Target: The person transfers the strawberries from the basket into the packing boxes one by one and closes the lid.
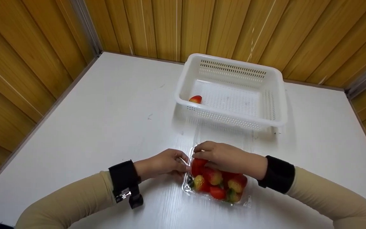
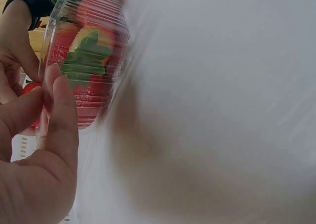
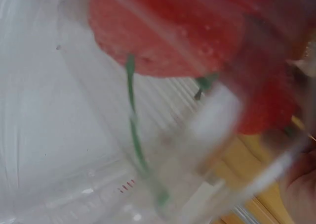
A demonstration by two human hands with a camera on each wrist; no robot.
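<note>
In the lower middle of the head view, a clear plastic punnet (image 1: 216, 187) sits on the white surface (image 1: 106, 121), filled with strawberries (image 1: 216, 183) heaped above its rim, red with some yellowish patches and green caps. The left hand (image 1: 164, 163) pinches the punnet's left edge between thumb and fingers, which looks like a way to keep the light container from sliding. The left wrist view agrees: the fingers (image 2: 59, 105) press against the ribbed transparent wall (image 2: 94, 61), with a strawberry and its green leaves showing through. The right hand (image 1: 226, 157) arches over the far left corner of the punnet, fingers curled down onto the fruit there, apparently closing around the topmost strawberry, though the hand itself hides exactly which berry the fingertips hold. The right wrist view is blurred and shows only red fruit (image 3: 168, 31) and a green stem behind clear plastic. Above the punnet, toward the upper right of the frame and well apart from the hands, stands a white perforated basket (image 1: 278, 95) holding a single strawberry (image 1: 195, 99) in its near left corner; its open top faces the person, within easy reach of the punnet.
</note>
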